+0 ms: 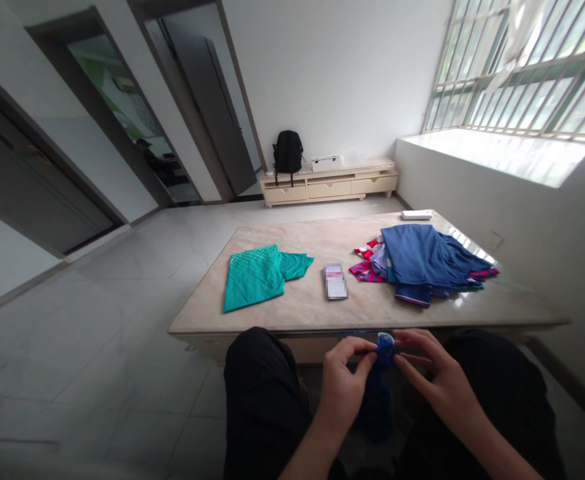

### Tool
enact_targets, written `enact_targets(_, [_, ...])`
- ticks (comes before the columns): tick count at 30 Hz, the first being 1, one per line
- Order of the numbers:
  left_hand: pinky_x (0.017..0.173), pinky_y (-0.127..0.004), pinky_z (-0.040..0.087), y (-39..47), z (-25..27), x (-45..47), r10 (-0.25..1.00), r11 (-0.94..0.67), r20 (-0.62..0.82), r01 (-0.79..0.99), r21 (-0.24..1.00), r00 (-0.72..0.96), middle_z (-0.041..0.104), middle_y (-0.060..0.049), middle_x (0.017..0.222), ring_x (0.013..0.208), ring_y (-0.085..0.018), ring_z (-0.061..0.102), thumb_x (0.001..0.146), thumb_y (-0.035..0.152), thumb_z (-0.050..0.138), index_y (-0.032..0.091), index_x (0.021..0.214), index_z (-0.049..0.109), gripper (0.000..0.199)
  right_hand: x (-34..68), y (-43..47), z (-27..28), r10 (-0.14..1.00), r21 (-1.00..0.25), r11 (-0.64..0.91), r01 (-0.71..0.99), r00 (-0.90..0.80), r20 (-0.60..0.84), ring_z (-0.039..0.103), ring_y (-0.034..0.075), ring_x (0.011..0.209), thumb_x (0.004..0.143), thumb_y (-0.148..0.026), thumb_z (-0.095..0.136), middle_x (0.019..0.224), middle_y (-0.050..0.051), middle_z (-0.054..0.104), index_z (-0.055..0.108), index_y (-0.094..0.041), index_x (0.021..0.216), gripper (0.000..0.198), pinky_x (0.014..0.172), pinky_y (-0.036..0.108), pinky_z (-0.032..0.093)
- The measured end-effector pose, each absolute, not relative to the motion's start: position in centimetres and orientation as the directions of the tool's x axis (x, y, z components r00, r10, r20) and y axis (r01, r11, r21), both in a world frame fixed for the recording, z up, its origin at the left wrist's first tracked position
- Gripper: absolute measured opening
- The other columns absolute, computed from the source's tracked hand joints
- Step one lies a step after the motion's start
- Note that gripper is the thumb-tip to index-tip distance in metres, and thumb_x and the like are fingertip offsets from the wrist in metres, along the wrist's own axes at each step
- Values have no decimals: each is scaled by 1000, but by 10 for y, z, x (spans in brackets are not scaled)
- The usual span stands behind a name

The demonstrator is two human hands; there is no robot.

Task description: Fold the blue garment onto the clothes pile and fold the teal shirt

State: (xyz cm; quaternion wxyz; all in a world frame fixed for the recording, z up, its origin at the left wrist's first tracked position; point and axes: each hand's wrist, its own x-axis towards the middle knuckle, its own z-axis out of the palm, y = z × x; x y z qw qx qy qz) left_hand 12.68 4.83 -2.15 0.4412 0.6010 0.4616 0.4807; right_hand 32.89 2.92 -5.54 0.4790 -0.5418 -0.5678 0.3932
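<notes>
A blue garment (376, 400) hangs down between my knees, in front of the table's near edge. Its narrow top end is bunched and shows a pale trim; the lower part is lost in shadow. My left hand (345, 377) pinches that top end from the left with thumb and forefinger. From the other side, my right hand (435, 373) holds its right edge between thumb and fingertips. On the marble-topped table (317, 233) beyond my hands lies a folded teal shirt (257, 277) at left. A pile of clothes (417, 257), blue on top, lies at right.
Between the shirt and the pile lies a phone (335, 281) with a blurred screen. A white oblong object (416, 215) rests at the far right corner. Behind stands a low cabinet (330, 191) bearing a black backpack (288, 152) and a white box (325, 163).
</notes>
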Motion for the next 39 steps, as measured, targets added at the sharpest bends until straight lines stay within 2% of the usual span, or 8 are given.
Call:
enact_targets(4, [91, -29, 55, 44, -16, 125, 973, -189, 176, 83, 978, 147, 77, -6, 98, 96, -21, 72, 96, 29, 65, 18, 100, 75, 15, 332, 39, -75, 990, -970, 123, 211, -97, 105, 57, 32, 137, 80, -45, 84, 149, 13, 59, 50, -28, 155, 85, 116, 50, 47])
enact_targets(7, [91, -28, 54, 43, -17, 124, 972, -200, 191, 55, 978, 133, 76, -7, 101, 97, -21, 71, 99, 34, 62, 18, 104, 72, 19, 327, 45, -77, 971, -981, 76, 181, -237, 32, 68, 30, 114, 85, -50, 79, 116, 10, 75, 70, -19, 131, 56, 103, 43, 54])
enact_targets(11, [87, -27, 54, 50, -22, 120, 982, -191, 189, 84, 978, 26, 75, -7, 99, 93, -20, 71, 100, 36, 61, 18, 105, 71, 21, 323, 48, -63, 986, -951, 118, 286, -146, 78, 65, 21, 82, 92, -52, 68, 84, 2, 72, 74, -17, 89, 36, 77, 29, 53])
enact_targets(16, [86, -27, 54, 68, -25, 111, 946, -289, 314, 231, 929, -81, 75, -4, 95, 90, -19, 71, 101, 28, 58, 20, 101, 71, 15, 329, 51, -43, 977, -875, 212, 436, -91, 191, 70, 22, 85, 93, -46, 64, 92, 2, 77, 78, -21, 99, 29, 81, 29, 54])
enact_targets(20, [94, -29, 54, 80, -28, 107, 844, -479, 533, 360, 801, -63, 76, -6, 99, 97, -20, 72, 103, 22, 53, 20, 103, 72, 19, 333, 50, -31, 954, -804, 298, 516, -121, 276, 71, 22, 87, 97, -42, 58, 96, 4, 77, 76, -24, 104, 27, 81, 29, 53])
enact_targets(24, [95, -28, 54, 83, -30, 109, 805, -531, 591, 385, 755, -48, 76, -6, 102, 99, -19, 72, 105, 20, 51, 20, 107, 73, 22, 334, 51, -23, 946, -790, 320, 523, -128, 298, 71, 21, 87, 99, -42, 58, 100, 3, 78, 74, -24, 113, 29, 81, 28, 53])
enact_targets(34, [95, -29, 54, 66, -17, 110, 849, -524, 524, 231, 820, 65, 77, -6, 105, 101, -20, 72, 104, 24, 55, 23, 111, 77, 23, 356, 56, -16, 956, -782, 275, 559, -242, 163, 69, 28, 98, 87, -48, 73, 104, 3, 77, 78, -23, 95, 27, 85, 32, 56])
enact_targets(39, [94, -31, 55, 61, -44, 114, 960, -266, 264, 0, 964, 93, 75, -9, 115, 103, -22, 71, 94, 34, 71, 22, 127, 71, 35, 357, 47, -8, 942, -789, 294, 540, -303, 143, 68, 21, 88, 92, -39, 66, 98, 2, 75, 71, -23, 108, 23, 80, 27, 53])
